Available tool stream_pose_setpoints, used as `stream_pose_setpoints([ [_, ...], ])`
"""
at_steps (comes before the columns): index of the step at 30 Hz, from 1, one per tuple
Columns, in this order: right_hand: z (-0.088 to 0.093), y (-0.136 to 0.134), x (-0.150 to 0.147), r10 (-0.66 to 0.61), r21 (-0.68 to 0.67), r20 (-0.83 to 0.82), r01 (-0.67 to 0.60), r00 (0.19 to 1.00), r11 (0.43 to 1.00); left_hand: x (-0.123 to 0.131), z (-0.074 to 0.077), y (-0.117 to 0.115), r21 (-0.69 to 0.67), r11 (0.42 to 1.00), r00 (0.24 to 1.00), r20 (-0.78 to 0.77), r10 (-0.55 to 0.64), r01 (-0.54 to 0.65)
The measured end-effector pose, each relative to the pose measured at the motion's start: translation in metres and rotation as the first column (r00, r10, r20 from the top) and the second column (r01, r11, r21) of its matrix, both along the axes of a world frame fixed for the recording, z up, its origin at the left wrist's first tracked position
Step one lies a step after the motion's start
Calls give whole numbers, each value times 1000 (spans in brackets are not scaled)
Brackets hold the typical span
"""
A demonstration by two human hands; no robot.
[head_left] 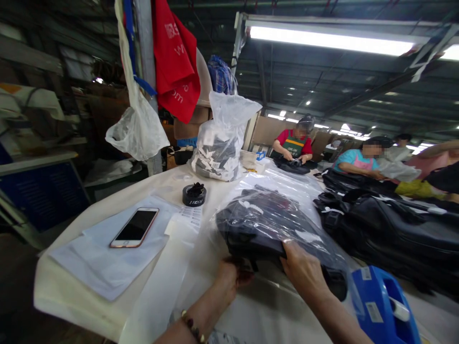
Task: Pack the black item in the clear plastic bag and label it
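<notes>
A black bag (251, 234) lies inside a clear plastic bag (308, 224) on the table in front of me. At its near lower edge, my left hand (229, 277) has its fingers curled closed beside a short dark strap; the fingertips are partly hidden. My right hand (304, 265) is closed on the near edge of the same black bag, thumb uppermost, the rest of its fingers hidden. Loose clear plastic spreads out past both hands.
On the left, a phone (135, 228) rests on white sheets (96, 263). Behind stand a tape roll (193, 195) and a filled plastic sack (218, 148). Right are a blue plastic tool (383, 301) and black bags (394, 229). Co-workers (296, 143) sit farther back.
</notes>
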State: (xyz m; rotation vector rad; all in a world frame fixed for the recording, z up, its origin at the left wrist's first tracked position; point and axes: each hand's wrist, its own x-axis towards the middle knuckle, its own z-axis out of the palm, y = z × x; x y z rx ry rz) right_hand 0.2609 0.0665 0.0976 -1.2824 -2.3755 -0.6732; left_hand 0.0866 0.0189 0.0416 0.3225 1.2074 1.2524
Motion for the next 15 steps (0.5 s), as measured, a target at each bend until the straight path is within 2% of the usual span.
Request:
stream_pose_setpoints([
  [4,-17,-6,3,76,168,-30,-70,997,983,-11,18,-22,87,995,997,49,-59,55],
  [6,-28,-9,0,78,234,-33,-68,996,970,-18,21,-36,85,993,994,61,-87,82],
  [8,-40,-11,-6,87,284,-15,-79,996,955,-23,16,-50,56,996,994,72,-79,75],
  [11,-57,-13,-16,102,327,12,-101,995,940,-30,0,-64,17,999,995,86,-47,46],
  [15,-71,-14,-21,119,343,16,-117,993,932,-45,-18,-73,-15,1000,994,109,-24,26],
])
